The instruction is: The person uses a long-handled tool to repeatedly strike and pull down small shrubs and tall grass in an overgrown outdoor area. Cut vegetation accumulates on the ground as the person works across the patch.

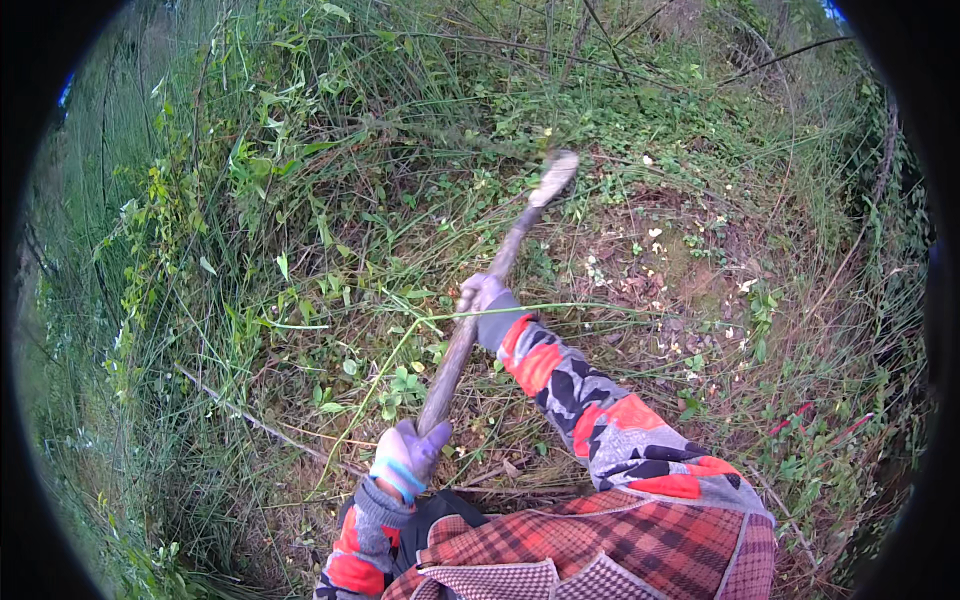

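Both of my hands grip the rough wooden handle (448, 367) of a long-handled tool. My left hand (409, 457), in a pale purple glove with a blue-and-white striped cuff, closes around the near end. Further up, my right hand (484, 292) wraps the shaft, also in a purple glove. The tool's pale head (555, 178) is blurred by motion, so its exact kind cannot be told. It hangs over or touches low green plants. A long green stem (540, 307) crosses beside my right wrist.
Tall grass and leafy weeds (225, 187) stand thick on the left. Bare soil with leaf litter and pale petals (667, 277) lies to the right. Thin dry branches (787, 56) cross the top. Two red strips (791, 420) lie in the right-hand weeds, and a dry stick (255, 420) rests at left.
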Tool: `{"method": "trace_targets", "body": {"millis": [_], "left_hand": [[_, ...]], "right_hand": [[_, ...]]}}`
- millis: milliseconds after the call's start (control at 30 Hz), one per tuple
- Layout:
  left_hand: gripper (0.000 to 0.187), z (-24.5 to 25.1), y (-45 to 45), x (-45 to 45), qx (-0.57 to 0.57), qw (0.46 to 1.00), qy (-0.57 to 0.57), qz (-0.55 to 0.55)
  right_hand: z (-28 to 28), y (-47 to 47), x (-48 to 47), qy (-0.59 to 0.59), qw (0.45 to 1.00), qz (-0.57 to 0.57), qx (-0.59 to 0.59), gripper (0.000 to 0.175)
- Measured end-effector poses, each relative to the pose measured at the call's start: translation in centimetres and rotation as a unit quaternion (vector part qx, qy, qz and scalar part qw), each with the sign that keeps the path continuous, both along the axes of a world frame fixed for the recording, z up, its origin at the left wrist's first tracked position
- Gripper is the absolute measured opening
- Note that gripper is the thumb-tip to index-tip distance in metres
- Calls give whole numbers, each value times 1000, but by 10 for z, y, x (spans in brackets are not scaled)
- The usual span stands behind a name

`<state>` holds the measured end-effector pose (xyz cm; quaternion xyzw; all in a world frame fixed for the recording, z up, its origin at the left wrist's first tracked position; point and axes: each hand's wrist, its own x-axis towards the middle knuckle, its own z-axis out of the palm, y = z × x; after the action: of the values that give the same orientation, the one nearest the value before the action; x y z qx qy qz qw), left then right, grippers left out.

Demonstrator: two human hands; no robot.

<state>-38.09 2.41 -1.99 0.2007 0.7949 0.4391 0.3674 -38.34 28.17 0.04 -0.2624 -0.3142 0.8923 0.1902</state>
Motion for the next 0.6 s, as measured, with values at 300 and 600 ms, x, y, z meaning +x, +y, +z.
{"method": "trace_targets", "body": {"millis": [300, 600], "left_hand": [[33, -91, -234, 132, 117, 916, -50, 380], [46, -85, -165, 47, -52, 995, 30, 75]], "right_hand": [[-140, -258, -33, -78, 946, 299, -98, 22], [-103, -158, 36, -22, 994, 7, -109, 12]]}}
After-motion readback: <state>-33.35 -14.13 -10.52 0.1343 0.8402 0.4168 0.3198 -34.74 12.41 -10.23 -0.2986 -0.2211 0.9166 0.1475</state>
